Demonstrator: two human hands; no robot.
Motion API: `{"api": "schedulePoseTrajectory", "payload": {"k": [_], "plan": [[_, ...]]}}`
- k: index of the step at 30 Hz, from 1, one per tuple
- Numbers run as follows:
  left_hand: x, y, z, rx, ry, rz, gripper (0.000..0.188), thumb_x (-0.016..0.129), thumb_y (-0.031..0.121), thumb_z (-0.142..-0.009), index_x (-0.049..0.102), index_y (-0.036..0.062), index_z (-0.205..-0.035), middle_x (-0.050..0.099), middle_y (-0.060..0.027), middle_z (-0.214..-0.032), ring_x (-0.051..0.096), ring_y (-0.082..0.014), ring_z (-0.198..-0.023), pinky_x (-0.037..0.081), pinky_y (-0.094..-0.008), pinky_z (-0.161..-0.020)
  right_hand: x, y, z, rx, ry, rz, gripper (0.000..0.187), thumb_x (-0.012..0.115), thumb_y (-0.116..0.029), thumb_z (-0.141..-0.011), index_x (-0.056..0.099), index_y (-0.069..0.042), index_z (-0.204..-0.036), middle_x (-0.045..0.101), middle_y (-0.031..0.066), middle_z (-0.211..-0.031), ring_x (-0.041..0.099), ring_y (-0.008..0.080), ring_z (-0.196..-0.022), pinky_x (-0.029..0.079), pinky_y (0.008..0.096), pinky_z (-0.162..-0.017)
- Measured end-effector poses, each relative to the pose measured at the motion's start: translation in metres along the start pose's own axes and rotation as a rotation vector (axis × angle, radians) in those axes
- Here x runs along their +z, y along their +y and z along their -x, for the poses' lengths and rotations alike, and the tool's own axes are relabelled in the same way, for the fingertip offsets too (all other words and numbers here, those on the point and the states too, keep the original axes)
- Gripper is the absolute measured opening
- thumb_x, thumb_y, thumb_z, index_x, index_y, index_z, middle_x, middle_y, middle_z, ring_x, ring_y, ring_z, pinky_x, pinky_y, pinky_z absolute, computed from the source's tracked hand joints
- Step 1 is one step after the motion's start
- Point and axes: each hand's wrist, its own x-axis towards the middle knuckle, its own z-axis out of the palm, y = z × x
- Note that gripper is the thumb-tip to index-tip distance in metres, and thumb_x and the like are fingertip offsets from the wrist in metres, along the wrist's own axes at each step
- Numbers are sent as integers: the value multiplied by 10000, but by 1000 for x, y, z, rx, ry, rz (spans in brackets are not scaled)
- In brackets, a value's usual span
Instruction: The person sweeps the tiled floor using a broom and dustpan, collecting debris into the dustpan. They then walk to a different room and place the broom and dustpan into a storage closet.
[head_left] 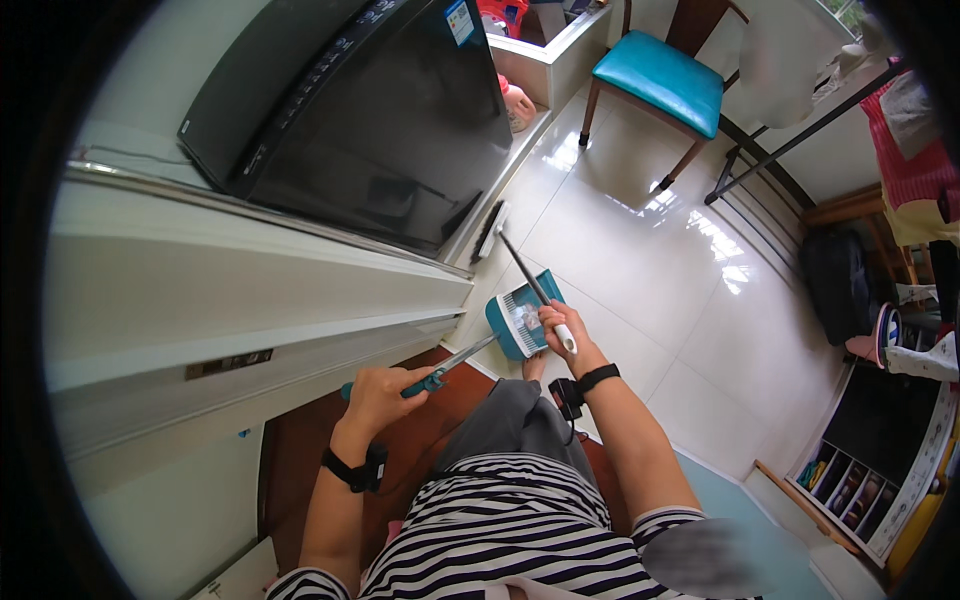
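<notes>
My left hand [385, 397] is closed round the teal-handled grey pole of a long-handled dustpan [507, 330]. The teal pan, with a white comb-like strip, rests low near my foot, and some pale debris seems to lie in it. Wrapped round the white-tipped end of a broom's dark handle is my right hand [568, 327]. That handle crosses over the pan and runs forward to the broom head [489, 232], white with dark bristles. The bristles lie on the floor along the base of the black appliance.
A black washing-machine-like appliance [380, 130] stands ahead on the left. Beyond the glossy tiled floor [640, 270] is a chair with a teal seat [660, 82]. A metal rack [800, 135] and a dark bag [838, 280] line the right. A pink-capped bottle [519, 108] sits beside the appliance.
</notes>
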Motion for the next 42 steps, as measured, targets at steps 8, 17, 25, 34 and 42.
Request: {"api": "schedulePoseTrajectory", "payload": {"k": [8, 17, 25, 34, 42], "plan": [[3, -10, -28, -50, 56, 20, 279, 716, 167, -712, 733, 162, -991, 685, -78, -759, 634, -256, -623, 505, -336, -559, -13, -93, 86, -215, -10, -6, 198, 479, -127, -968, 406, -2, -833, 459, 36, -657, 431, 69, -451, 404, 170, -409], [-3, 4, -67, -156, 75, 26, 293, 717, 191, -714, 729, 151, -1004, 694, -104, -811, 653, -285, -685, 523, -357, -607, 28, -86, 133, -391, 264, 184, 252, 499, -225, -972, 422, -37, -823, 439, 27, -669, 373, 51, -481, 328, 166, -359], [3, 20, -92, -236, 131, 7, 295, 722, 182, -710, 726, 142, -1002, 693, -112, -797, 657, -287, -688, 522, -360, -617, 118, -122, 17, -58, 20, 121, 255, 511, -198, -962, 434, -23, -793, 445, 17, -624, 390, 68, -443, 361, 177, -373], [4, 22, -123, -397, 73, -20, 253, 717, 185, -737, 728, 141, -986, 680, -135, -787, 653, -314, -683, 517, -357, -602, 132, -197, 33, -196, -255, 35, 157, 488, -81, -954, 430, 53, -895, 473, 35, -687, 480, 78, -518, 447, 181, -450], [-4, 12, -161, -315, 108, -74, 292, 716, 262, -759, 716, 155, -1031, 680, -146, -798, 659, -320, -701, 519, -364, -624, -6, -210, 234, -326, -224, -498, 175, 447, -78, -974, 415, -7, -818, 423, 21, -673, 412, 69, -489, 419, 168, -417]]}}
